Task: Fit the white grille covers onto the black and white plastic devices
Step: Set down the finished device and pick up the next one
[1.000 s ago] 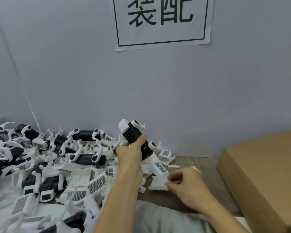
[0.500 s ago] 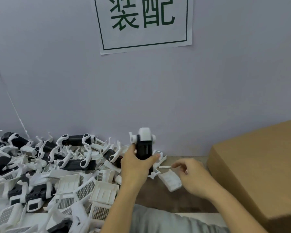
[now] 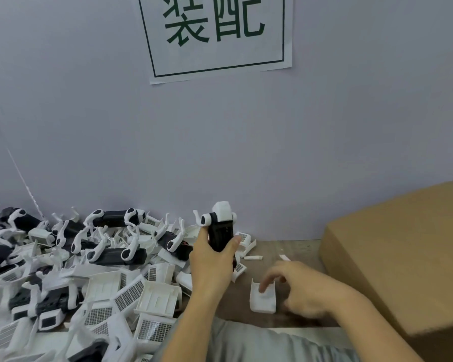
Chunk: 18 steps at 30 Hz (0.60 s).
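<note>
The left hand [image 3: 211, 259] grips a black and white device [image 3: 221, 228] upright, thumb on its right side and fingers curled round the left, the white capped end up, above the far middle of the wooden table [image 3: 293, 250]. The right hand [image 3: 302, 290] reaches down over a white grille cover [image 3: 263, 299] lying hollow side up on the table near its front edge; one finger rests inside the cover's cavity, the others are loosely spread, and whether it actually clasps the cover cannot be told because the hand is blurred. A heap of parts [image 3: 89, 270], more devices and grille covers, fills the table's left half up to the grey wall [image 3: 246, 152], just beside the left hand. A cardboard box [image 3: 403, 252] stands along the right edge, near the right hand. A paper sign [image 3: 215, 35] hangs on the wall. Compared with half a second ago, the cover lies flat nearer the front edge rather than tilted in the fingers, and the device stays upright in the left hand.
</note>
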Each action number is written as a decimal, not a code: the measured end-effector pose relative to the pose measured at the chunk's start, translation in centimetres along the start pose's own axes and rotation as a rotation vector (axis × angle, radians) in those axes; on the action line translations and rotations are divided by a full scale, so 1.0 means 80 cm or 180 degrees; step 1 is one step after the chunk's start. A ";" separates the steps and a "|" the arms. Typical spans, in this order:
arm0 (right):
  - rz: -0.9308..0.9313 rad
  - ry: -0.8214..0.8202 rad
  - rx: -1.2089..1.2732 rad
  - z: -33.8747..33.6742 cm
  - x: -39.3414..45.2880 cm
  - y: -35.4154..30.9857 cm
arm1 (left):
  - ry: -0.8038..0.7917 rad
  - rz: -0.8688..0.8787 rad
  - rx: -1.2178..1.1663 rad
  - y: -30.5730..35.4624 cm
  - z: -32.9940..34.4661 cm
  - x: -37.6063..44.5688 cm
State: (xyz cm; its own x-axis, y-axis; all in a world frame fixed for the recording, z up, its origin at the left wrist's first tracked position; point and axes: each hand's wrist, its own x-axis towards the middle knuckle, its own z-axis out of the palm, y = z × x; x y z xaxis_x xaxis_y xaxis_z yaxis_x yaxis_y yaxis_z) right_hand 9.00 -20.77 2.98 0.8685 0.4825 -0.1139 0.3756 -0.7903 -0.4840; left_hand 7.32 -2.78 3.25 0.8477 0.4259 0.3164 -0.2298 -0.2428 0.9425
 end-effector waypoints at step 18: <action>-0.0396 0.1840 0.3164 0.015 0.024 -0.041 | -0.0974 -0.0830 -0.1607 0.017 0.015 -0.009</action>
State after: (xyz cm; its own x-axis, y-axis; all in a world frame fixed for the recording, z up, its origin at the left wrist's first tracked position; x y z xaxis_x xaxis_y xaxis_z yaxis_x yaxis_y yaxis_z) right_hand 9.03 -16.78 3.33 0.9582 0.0885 0.2720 0.2713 0.0201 -0.9623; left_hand 6.95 -4.52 4.20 0.9870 0.1294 0.0952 -0.1312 0.3068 0.9427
